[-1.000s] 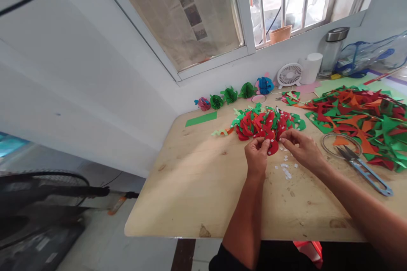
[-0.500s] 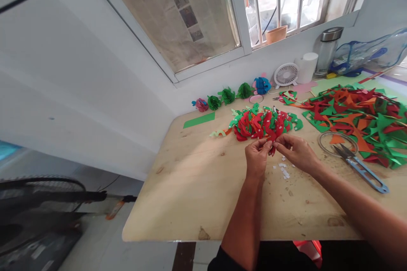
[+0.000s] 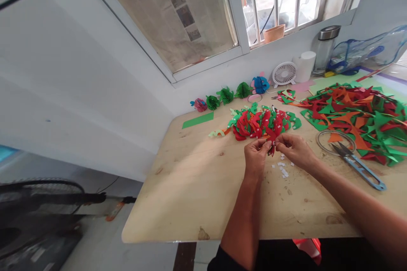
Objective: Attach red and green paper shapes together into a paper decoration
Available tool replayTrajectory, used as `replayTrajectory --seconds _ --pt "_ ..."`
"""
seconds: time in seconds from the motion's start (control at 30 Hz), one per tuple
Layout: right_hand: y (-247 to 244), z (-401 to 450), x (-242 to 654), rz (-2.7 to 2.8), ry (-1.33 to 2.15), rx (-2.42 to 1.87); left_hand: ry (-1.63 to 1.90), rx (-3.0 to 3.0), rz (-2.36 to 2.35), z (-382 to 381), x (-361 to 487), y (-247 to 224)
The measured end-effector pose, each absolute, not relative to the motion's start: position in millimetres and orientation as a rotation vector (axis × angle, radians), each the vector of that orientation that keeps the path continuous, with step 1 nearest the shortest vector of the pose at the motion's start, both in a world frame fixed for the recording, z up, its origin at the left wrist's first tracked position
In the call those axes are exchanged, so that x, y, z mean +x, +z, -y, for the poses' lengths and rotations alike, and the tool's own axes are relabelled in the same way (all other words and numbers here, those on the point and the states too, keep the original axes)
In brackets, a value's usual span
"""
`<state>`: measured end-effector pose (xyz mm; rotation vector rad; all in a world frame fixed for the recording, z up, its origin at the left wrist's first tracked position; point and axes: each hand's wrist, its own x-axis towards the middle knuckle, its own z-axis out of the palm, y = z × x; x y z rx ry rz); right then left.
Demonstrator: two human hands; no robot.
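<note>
My left hand [image 3: 255,155] pinches a red paper cutout [image 3: 271,146] between thumb and fingers, just in front of a heap. My right hand [image 3: 295,149] is closed, its fingertips pinched at the right edge of the same cutout. A small white spot shows on the red paper by those fingertips. Behind both hands lies the heap of red and green paper cutouts [image 3: 251,120], many with small white squares on them. Several small white paper bits [image 3: 282,170] are scattered on the wooden table [image 3: 178,194] below my right hand.
To the right lie thread snips [image 3: 362,170], a tape ring [image 3: 321,142] and a large pile of paper scraps [image 3: 352,114]. Along the wall stand paper ornaments [image 3: 226,95], a small white fan [image 3: 284,73], a white roll [image 3: 305,67] and a bottle [image 3: 324,51]. A green strip [image 3: 197,120] lies further left.
The red cutout shows spread a little wider between my hands. Both hands stay in nearly the same place, and the view has shifted slightly.
</note>
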<state>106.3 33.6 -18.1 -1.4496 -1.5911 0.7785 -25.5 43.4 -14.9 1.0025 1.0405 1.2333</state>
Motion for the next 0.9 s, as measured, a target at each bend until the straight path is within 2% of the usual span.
replayTrajectory --seconds 0.6,0.9 --pt "-8.2 -32.3 105.1 1.372 1.134 -1.361 1.210 1.003 -1.031 -42.7 -24.5 -13.8" --pt "-6.5 -32.5 104.0 1.297 1.193 -1.329 1.226 0.978 -1.004 -41.0 -24.3 -10.7"
